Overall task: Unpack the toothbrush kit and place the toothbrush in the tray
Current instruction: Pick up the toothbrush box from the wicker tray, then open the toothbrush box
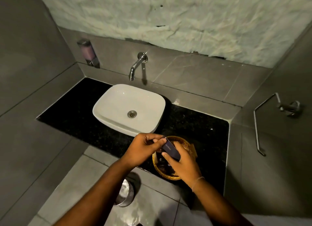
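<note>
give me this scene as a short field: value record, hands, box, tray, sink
left hand: pinching the far end of the box
right hand: gripping the box body
box: small, dark, held over the tray; toothbrush not visible
tray: round woven basket on the black counter
sink: white basin, left of tray

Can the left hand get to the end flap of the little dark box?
Probably yes. The left hand is already pinching at the near end of the dark box, while the right hand holds it above the woven tray. Nothing blocks it.
</note>
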